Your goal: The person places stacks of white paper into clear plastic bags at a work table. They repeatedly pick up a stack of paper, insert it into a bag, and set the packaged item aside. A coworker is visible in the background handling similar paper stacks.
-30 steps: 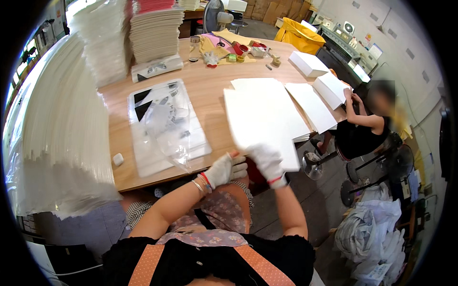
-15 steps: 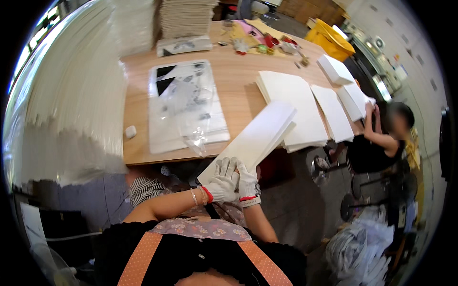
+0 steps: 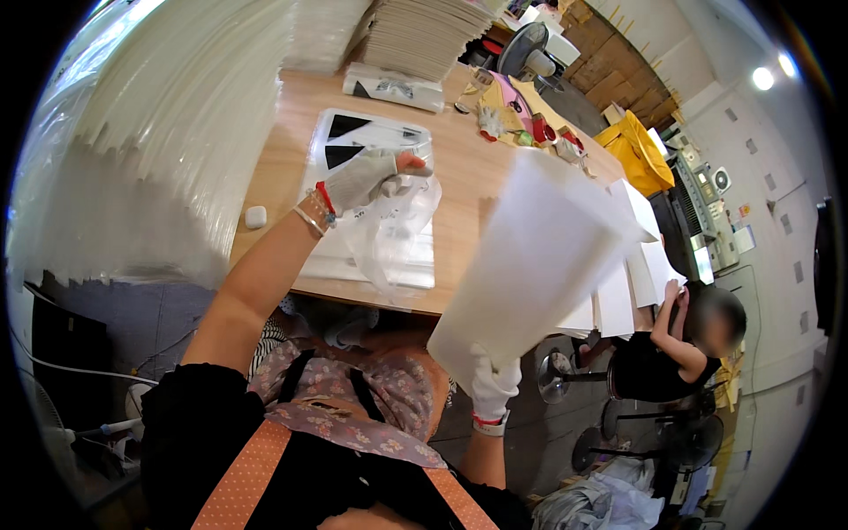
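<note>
My left hand (image 3: pixel 369 179), in a white glove with bare fingertips showing, is closed on a crumpled clear plastic bag (image 3: pixel 393 231). Under that bag lies a flat pile of clear bags (image 3: pixel 411 265) with black printing. Lower right, my gloved right hand (image 3: pixel 495 382) grips the near end of a large white sheet stack (image 3: pixel 539 247). It is tilted up in front of me, over the table edge; how many sheets it has I cannot tell. Behind it, more white sheets (image 3: pixel 614 300) lie partly hidden on the table.
A tall mass of plastic-wrapped sheets (image 3: pixel 168 150) walls off the left. A small white block (image 3: pixel 255 217) sits near the wooden table's (image 3: pixel 287 115) left edge. Tape rolls (image 3: pixel 542 134) lie at the back by a yellow bin (image 3: pixel 634 155). Another person (image 3: pixel 662 353) sits at right.
My hands have come apart. The left has moved up and left onto the clear bag; the right has lifted the white sheets more upright. My view has turned slightly.
</note>
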